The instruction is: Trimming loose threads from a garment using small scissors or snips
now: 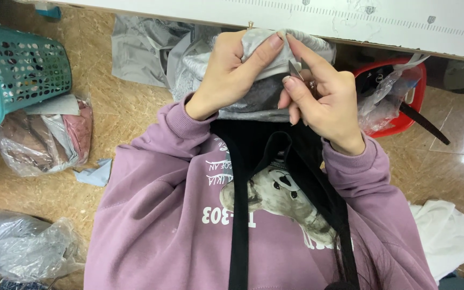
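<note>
Baskets are framing the scene: a teal basket [20,70] is sitting far left, with bagged clothes [44,137] lying on the floor beside it. At centre, the left hand [232,70] is gripping a bunched grey cloth [267,80] against the white table edge [350,24], thumb pressing on top. The right hand [323,99] is pinching a small metal blade [295,70] at the cloth. It looks soft and light, best held by its folds. A red basket [404,104] is crowding the right.
</note>
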